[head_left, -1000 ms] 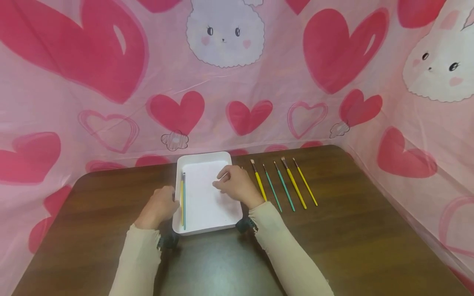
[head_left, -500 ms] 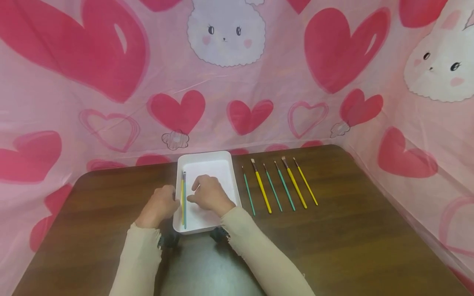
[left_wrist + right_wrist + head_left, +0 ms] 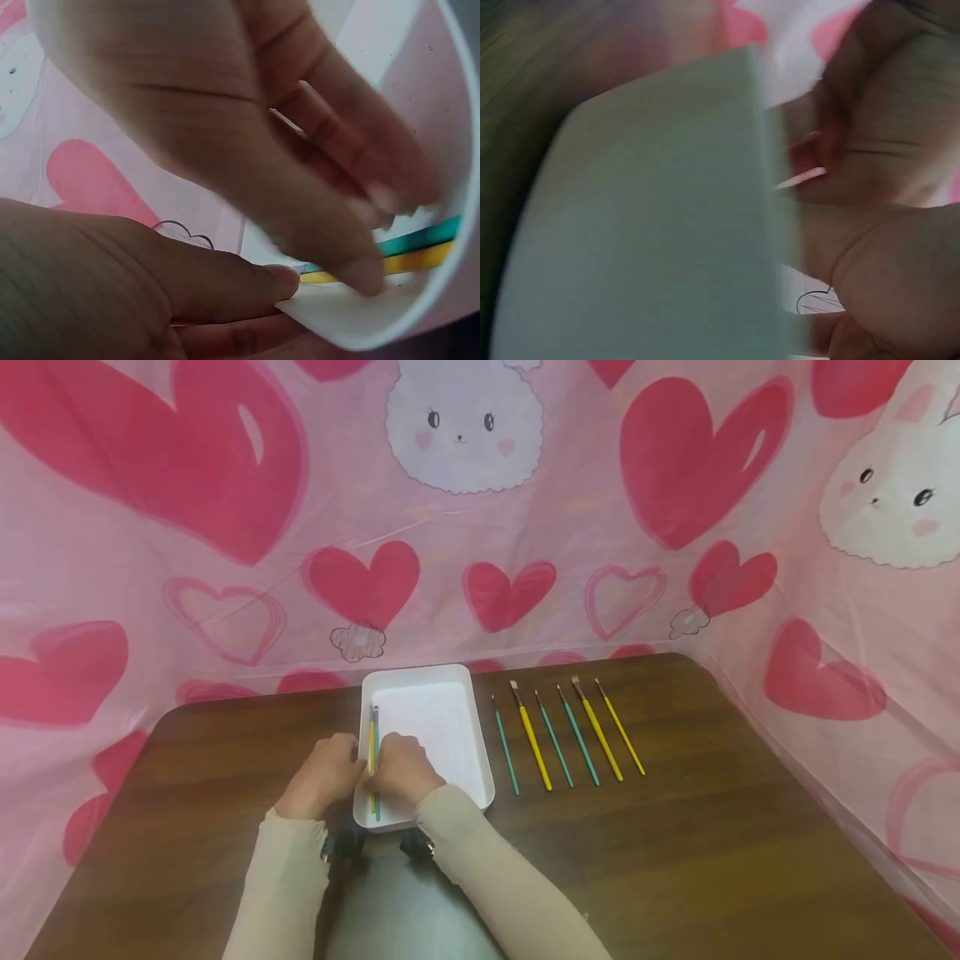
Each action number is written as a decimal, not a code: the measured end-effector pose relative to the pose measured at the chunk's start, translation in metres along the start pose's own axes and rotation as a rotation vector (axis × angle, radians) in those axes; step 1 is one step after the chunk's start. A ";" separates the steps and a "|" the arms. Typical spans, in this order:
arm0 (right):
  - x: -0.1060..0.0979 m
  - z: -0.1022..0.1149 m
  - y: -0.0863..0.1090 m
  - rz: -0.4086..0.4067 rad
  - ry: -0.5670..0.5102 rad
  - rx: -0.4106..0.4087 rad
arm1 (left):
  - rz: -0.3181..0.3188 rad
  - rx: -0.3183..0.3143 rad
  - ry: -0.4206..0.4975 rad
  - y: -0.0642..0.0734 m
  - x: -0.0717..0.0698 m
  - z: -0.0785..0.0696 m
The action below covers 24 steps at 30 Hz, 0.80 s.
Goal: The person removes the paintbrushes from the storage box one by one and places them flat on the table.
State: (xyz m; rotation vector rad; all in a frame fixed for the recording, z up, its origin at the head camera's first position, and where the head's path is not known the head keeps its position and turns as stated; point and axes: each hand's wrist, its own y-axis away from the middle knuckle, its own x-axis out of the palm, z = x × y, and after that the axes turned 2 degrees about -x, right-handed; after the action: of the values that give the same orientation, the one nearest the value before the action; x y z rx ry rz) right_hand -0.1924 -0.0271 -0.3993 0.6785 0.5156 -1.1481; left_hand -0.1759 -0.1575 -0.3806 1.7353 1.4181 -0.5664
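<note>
A shallow white tray (image 3: 442, 718) rests on the table. My left hand (image 3: 322, 777) grips its left rim, the thumb on the inner side in the left wrist view. Along that wall, inside the tray, lie a yellow paintbrush (image 3: 420, 259) and a teal paintbrush (image 3: 427, 236), side by side. My right hand (image 3: 405, 768) is over them, reaching in from the right. Its thumb and fingertips stand apart around the handles in the left wrist view, where the hand is blurred. In the right wrist view the tray's wall (image 3: 645, 225) hides the brushes.
Right of the tray several teal and yellow paintbrushes lie in a row on the brown table (image 3: 675, 843), including a thick yellow paintbrush (image 3: 536, 739) and a short teal paintbrush (image 3: 506, 752). A pink curtain (image 3: 435, 585) with hearts stands behind the table.
My right hand has moved left and down across the tray to the two brushes inside. The short teal brush on the table has come into view. My left hand has stayed on the rim.
</note>
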 end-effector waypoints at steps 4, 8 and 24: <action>0.006 0.000 0.001 -0.012 -0.013 0.016 | -0.003 0.019 -0.007 -0.002 -0.001 0.000; 0.007 0.003 0.002 -0.021 0.034 0.055 | -0.002 0.022 -0.005 -0.001 0.000 0.001; 0.001 -0.004 0.002 -0.016 0.177 0.095 | 0.002 0.015 -0.004 0.002 0.001 -0.001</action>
State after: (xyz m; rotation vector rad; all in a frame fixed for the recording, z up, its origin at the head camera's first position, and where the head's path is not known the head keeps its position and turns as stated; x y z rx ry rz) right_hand -0.1906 -0.0246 -0.4027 0.8649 0.6193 -1.1385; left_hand -0.1737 -0.1562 -0.3801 1.7461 1.4122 -0.5810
